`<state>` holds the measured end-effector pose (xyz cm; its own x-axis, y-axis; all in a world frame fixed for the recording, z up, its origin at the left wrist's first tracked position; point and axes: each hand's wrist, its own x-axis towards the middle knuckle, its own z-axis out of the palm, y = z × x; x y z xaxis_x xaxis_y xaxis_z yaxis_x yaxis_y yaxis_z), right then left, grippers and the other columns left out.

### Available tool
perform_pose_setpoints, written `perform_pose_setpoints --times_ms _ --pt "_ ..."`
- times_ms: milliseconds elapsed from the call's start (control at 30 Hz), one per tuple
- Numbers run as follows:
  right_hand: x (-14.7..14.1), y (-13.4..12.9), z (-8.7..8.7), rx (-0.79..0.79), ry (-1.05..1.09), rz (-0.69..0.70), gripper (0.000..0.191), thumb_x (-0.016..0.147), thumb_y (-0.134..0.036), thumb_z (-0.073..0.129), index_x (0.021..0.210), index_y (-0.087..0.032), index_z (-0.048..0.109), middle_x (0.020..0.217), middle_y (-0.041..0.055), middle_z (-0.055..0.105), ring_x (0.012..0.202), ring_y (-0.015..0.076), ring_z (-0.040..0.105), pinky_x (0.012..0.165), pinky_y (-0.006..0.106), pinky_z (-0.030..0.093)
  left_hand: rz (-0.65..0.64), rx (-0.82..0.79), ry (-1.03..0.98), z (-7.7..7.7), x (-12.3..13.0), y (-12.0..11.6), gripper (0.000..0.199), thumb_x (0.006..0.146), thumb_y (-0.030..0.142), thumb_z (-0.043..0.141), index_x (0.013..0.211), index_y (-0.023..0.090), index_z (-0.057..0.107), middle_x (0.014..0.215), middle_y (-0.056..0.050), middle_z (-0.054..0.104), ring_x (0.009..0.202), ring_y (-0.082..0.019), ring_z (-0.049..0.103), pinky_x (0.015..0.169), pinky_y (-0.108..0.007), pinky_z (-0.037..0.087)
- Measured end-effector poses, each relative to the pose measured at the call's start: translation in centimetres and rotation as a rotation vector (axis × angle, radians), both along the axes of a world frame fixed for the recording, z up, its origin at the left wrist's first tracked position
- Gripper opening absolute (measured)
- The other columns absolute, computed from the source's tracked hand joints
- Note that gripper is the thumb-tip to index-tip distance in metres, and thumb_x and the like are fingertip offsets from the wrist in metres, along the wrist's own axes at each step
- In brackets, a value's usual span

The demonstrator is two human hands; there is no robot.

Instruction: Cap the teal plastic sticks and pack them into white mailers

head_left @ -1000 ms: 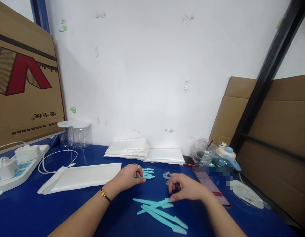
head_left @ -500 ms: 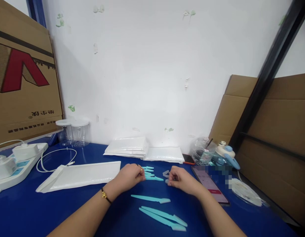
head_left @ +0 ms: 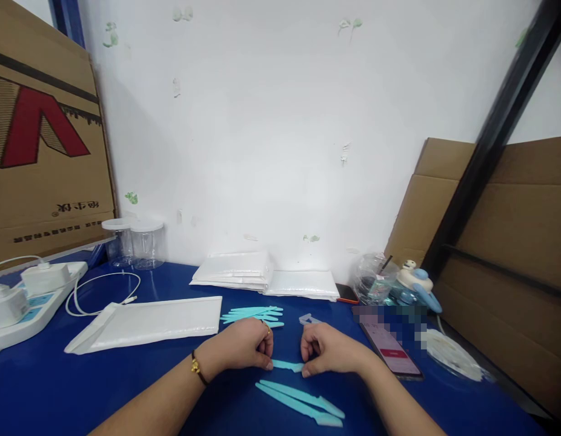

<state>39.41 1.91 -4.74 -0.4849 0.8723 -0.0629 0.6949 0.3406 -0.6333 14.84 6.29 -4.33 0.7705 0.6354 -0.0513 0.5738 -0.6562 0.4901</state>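
Observation:
Between my hands lies a teal eyebrow razor [head_left: 287, 366]. My left hand [head_left: 251, 344] has its fingers closed on the handle end. My right hand [head_left: 328, 349] pinches the blade end, whose tip is hidden by the fingers. Nearer to me, two more teal eyebrow razors [head_left: 301, 399] rest side by side on the blue table. Beyond my left hand is a loose pile of several eyebrow razors [head_left: 253, 313]. Small clear plastic blade caps [head_left: 309, 319] lie just behind my right hand, partly covered by it.
A white padded envelope [head_left: 148, 324] lies at left, near a power strip [head_left: 44, 315] and cable. Stacked white envelopes [head_left: 235, 270] stand by the wall, clear jars [head_left: 147, 245] at back left. A phone [head_left: 389, 345], a small fan [head_left: 414, 281] and cardboard [head_left: 512, 254] are at right.
Both hands have come toward me from the pile and the caps to the single razor. The razor my left hand held over the pile now lies in it.

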Motion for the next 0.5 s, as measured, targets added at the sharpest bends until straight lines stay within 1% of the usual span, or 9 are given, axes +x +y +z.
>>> perform_pose_setpoints --times_ms 67,133,200,267,367,433,500 --pt "-0.3 0.1 -0.2 -0.017 0.002 -0.005 0.024 0.061 -0.037 0.076 0.070 -0.017 0.066 0.073 -0.0026 0.052 0.062 0.0089 0.046 0.051 0.019 0.034 0.025 -0.049 0.009 -0.2 0.1 0.0 0.018 0.066 0.040 0.068 0.072 0.023 0.066 0.066 0.004 0.062 0.058 -0.010 0.053 0.047 -0.020 0.031" --pt "-0.4 0.1 -0.3 -0.016 0.014 0.000 0.022 0.065 -0.036 0.073 0.070 -0.017 0.065 0.072 -0.0026 0.052 0.061 0.0086 0.046 0.051 0.018 0.034 0.042 -0.052 0.008 -0.1 0.1 0.1 0.016 0.067 0.039 0.067 0.071 0.023 0.065 0.064 0.004 0.062 0.057 -0.011 0.053 0.047 -0.020 0.030" --pt "-0.4 0.2 -0.3 0.001 0.038 0.000 0.019 0.067 -0.034 0.072 0.070 -0.017 0.063 0.072 -0.0026 0.052 0.060 0.0086 0.047 0.051 0.018 0.035 0.066 -0.008 0.005 0.3 0.0 0.2 0.014 0.067 0.037 0.066 0.070 0.023 0.065 0.065 0.004 0.063 0.058 -0.011 0.053 0.047 -0.020 0.030" --pt "0.0 0.4 -0.2 0.048 0.065 -0.030 0.017 0.068 -0.032 0.071 0.069 -0.017 0.062 0.073 -0.0020 0.053 0.061 0.0093 0.048 0.051 0.018 0.035 0.101 0.072 0.005 0.7 -0.2 0.6 0.011 0.068 0.035 0.065 0.069 0.023 0.065 0.066 0.004 0.063 0.060 -0.012 0.053 0.050 -0.021 0.030" --pt "1.1 1.0 -0.3 0.178 0.064 -0.167 0.015 0.071 -0.029 0.068 0.067 -0.017 0.060 0.075 -0.0002 0.056 0.062 0.0107 0.050 0.053 0.020 0.036 0.188 0.171 0.018 1.1 -1.2 1.8 0.009 0.069 0.031 0.063 0.068 0.023 0.065 0.069 0.002 0.064 0.063 -0.013 0.054 0.053 -0.022 0.031" --pt "1.9 1.5 -0.4 0.255 0.040 -0.277 0.014 0.071 -0.029 0.066 0.066 -0.017 0.060 0.074 0.0006 0.058 0.062 0.0117 0.051 0.054 0.021 0.036 0.257 0.185 0.035 1.2 -2.0 2.8 0.010 0.070 0.031 0.061 0.069 0.022 0.065 0.071 0.002 0.065 0.064 -0.014 0.055 0.053 -0.022 0.030" --pt "2.5 1.8 -0.4 0.297 0.018 -0.353 0.015 0.070 -0.030 0.066 0.069 -0.017 0.062 0.073 0.0011 0.059 0.064 0.0131 0.052 0.055 0.022 0.037 0.305 0.186 0.036 1.1 -2.6 3.6 0.012 0.070 0.033 0.062 0.073 0.022 0.065 0.073 0.001 0.064 0.065 -0.014 0.056 0.053 -0.022 0.031"
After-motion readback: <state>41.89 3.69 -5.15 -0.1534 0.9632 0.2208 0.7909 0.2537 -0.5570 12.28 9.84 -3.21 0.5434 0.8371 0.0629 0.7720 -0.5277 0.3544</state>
